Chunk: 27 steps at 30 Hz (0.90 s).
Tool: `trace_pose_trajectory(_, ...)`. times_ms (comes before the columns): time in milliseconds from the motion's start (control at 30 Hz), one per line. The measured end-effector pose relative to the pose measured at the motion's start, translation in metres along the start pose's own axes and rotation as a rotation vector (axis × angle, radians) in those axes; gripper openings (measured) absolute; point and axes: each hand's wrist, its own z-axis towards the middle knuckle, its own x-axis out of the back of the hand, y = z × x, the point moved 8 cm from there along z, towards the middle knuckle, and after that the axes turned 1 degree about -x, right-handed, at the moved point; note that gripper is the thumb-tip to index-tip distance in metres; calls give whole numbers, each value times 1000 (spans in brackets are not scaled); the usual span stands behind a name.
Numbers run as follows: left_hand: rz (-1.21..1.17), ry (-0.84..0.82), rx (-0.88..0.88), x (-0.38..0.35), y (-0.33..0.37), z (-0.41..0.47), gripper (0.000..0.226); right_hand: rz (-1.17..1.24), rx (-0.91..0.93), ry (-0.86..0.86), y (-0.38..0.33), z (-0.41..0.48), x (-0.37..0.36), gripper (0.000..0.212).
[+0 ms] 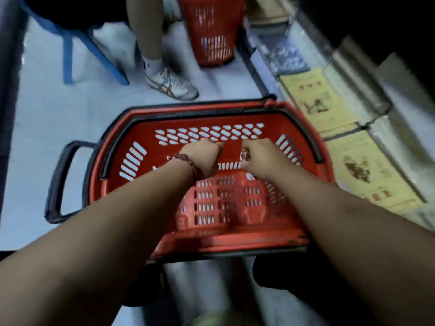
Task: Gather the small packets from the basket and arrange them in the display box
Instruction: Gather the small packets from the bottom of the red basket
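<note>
Looks like the gathering step. Both hands are down in the red slotted plastic basket (235, 238). The right hand (263, 158) pinches a small shiny packet (245, 154) by its thumb. The left hand (203, 157) just beside it is curled, can't tell if it's holding anything. Next up: lift out and find the display box, maybe among the yellow printed cartons (317, 100) off to the right hand's right.

The basket (235, 238) is red, with rows of slots in its walls and bottom; its handle (56, 182) is black. The second basket (211, 31) is also red. The stool (67, 57) is blue. The shoe (171, 87) is white with red and dark stripes. The flat packs (315, 100) are yellow with red-brown drawings. The bracelet (188, 161) is dark red. The small packet (245, 156) is silvery with reddish marks.
</note>
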Motion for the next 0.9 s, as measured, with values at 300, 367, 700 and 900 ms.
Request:
trace_pose_trajectory(300,148,395,-143,189,135,-83,28,527,-12,540,7,-164,189,25)
trace_pose_trajectory(367,179,448,-183,216,168,-102,25,584,-7,582,10,-202,214,23)
trace_pose_trajectory(700,98,649,-456,296,313,-126,12,1231,-195,670,73,-321,275,8)
trace_pose_trajectory(900,-48,652,-695,294,386,-102,13,1582,-284,770,110,-368,276,24)
